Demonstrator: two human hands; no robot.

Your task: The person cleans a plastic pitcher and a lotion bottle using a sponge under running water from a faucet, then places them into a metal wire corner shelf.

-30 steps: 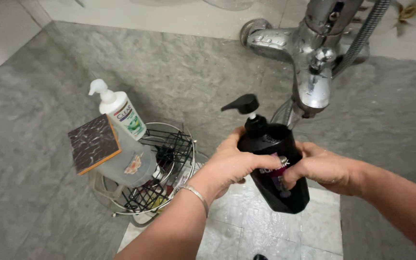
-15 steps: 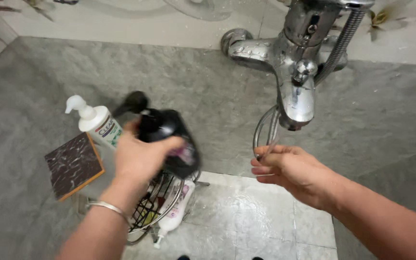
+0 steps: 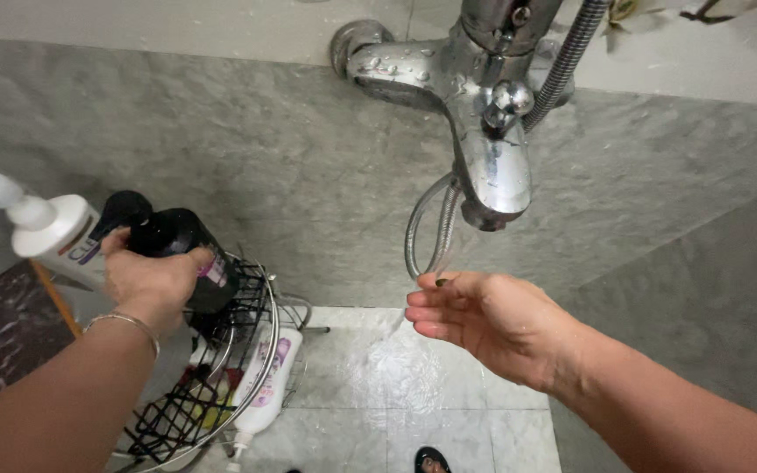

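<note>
My left hand (image 3: 152, 278) is wrapped around a black pump bottle (image 3: 187, 254), fingers closed over its shoulder, holding it tilted above the rim of a round wire basket (image 3: 260, 346) on the floor. The bottle's base sits at or just over the basket's edge; I can't tell from here whether it is resting on the wire or hanging free of it. Just beside it, to the left, stands a white pump bottle (image 3: 50, 229), close enough that the two may be touching. A pale bottle with a purple label (image 3: 269, 385) lies on its side against the outside of the basket, on the wet floor tiles (image 3: 449, 403).

My right hand (image 3: 484, 320) holds nothing. It is open, palm up and slightly cupped, fingers together, right under the chrome tap spout (image 3: 494, 175), with a thin stream of water running down onto the fingertips. The shower hose (image 3: 431, 232) loops behind it.

The risks I see are mostly about wetness. My left hand looks damp and the black bottle is smooth, so a slack grip could let it slide and knock the white bottle over or tip the light basket. Set down on the rim instead of inside, it would likely roll out. The floor is shiny with water, so footing is poor too.
</note>
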